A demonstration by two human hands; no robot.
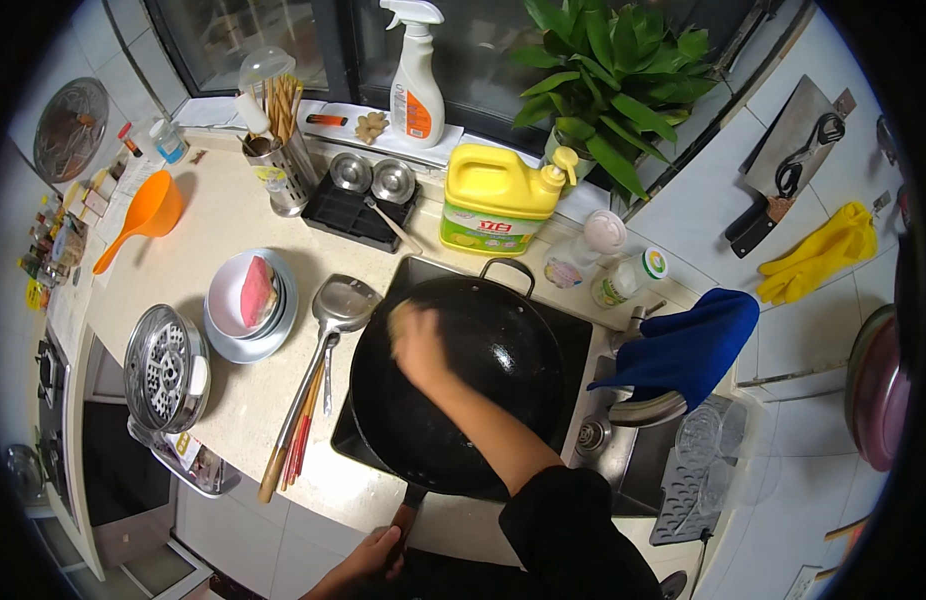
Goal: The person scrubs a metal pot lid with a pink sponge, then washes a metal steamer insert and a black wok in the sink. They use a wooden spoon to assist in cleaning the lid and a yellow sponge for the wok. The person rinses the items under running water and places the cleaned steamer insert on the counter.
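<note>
A large black wok (473, 400) sits over the sink basin, its small loop handle at the far side and its long handle toward me. My left hand (375, 550) is wrapped round the long handle near the lower edge. Reaching into the wok, my right hand (421, 345) is at the left part of its inner wall. It looks closed, with its fingers blurred by motion. A tan patch at the fingertips may be something held, but its kind cannot be made out. The wok's inside looks dark and shiny.
Left of the wok lie a metal spatula (345, 302), a spoon and red-tipped chopsticks (301, 440). Stacked bowls (228, 298) and a steamer (163, 368) stand farther left. A yellow jug (493, 195) is behind; a blue cloth (683, 345) drapes over the faucet at right.
</note>
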